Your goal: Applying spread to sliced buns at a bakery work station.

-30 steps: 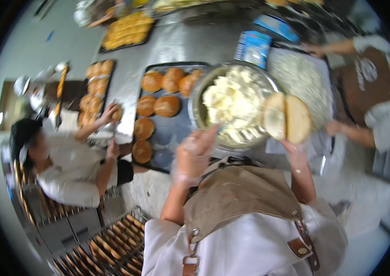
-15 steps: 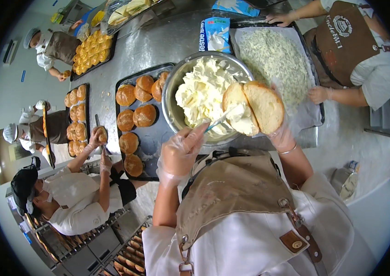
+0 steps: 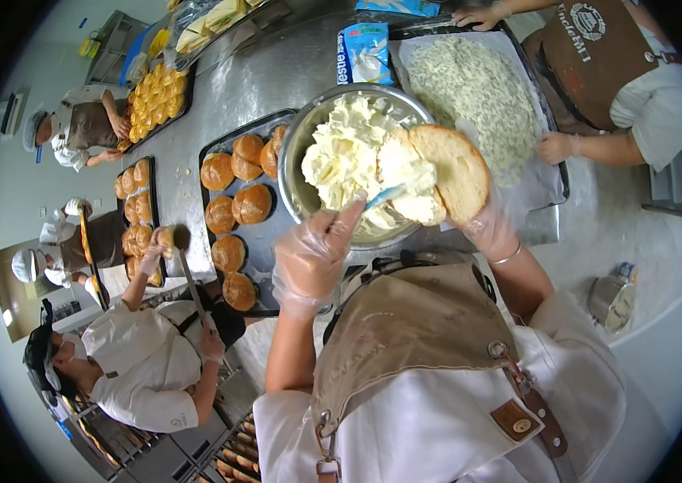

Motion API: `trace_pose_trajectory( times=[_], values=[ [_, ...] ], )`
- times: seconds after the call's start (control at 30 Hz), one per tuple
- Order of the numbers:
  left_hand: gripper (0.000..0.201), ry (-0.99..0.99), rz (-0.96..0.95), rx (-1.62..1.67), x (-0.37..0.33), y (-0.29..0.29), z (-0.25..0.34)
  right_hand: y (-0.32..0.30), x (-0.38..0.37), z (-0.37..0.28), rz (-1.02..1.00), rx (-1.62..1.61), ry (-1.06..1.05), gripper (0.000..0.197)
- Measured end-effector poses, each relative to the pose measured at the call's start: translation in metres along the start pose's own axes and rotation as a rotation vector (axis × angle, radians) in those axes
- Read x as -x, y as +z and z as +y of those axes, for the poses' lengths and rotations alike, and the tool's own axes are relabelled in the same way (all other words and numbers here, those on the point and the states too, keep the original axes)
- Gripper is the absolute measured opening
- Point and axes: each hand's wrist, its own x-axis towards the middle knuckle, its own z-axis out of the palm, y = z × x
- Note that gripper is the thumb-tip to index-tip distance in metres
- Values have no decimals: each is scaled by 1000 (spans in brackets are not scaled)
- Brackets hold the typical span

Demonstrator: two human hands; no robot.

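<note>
Both our hands are gloved and busy. Left hand (image 3: 310, 262): fingers closed round a blue spatula (image 3: 387, 195), its blade end in the cream at the bun. Right hand (image 3: 487, 227): grasping the split bun (image 3: 458, 169) from below, opened out over the right side of the steel mixing bowl (image 3: 293, 167). A thick load of cream (image 3: 413, 179) covers the left half; the right half's cut face shows bare. We cannot tell whether the halves join, since cream hides the seam.

We judge this to be a spreading step. Best to lay the blade nearly flat and draw it with light, even strokes, working the mound out toward the crust edge; a steep blade would likely tear the soft crumb. The right palm should back the loaded half, as the weight could make it sag or split. Holding the bun above the bowl makes sense: drips fall back inside, clear of the dark tray (image 3: 256, 241) on the worktop (image 3: 228, 105).
</note>
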Motion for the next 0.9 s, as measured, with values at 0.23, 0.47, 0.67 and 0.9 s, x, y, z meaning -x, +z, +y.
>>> trace_pose_trajectory(
  times=[0.23, 0.47, 0.67, 0.9],
  values=[
    [47, -57, -194, 266, 19, 0, 17, 8, -4, -3, 119, -220, -89, 108],
    [51, -88, -114, -149, -11, 13, 46, 48, -27, -37, 116, -673, -106, 52],
    [57, 90, -247, -65, 5, -19, 52, 25, -20, -32, 213, -194, -133, 94],
    [43, -137, -266, 169, -20, -16, 31, 37, -19, -39, 318, -633, 155, 84]
  ],
)
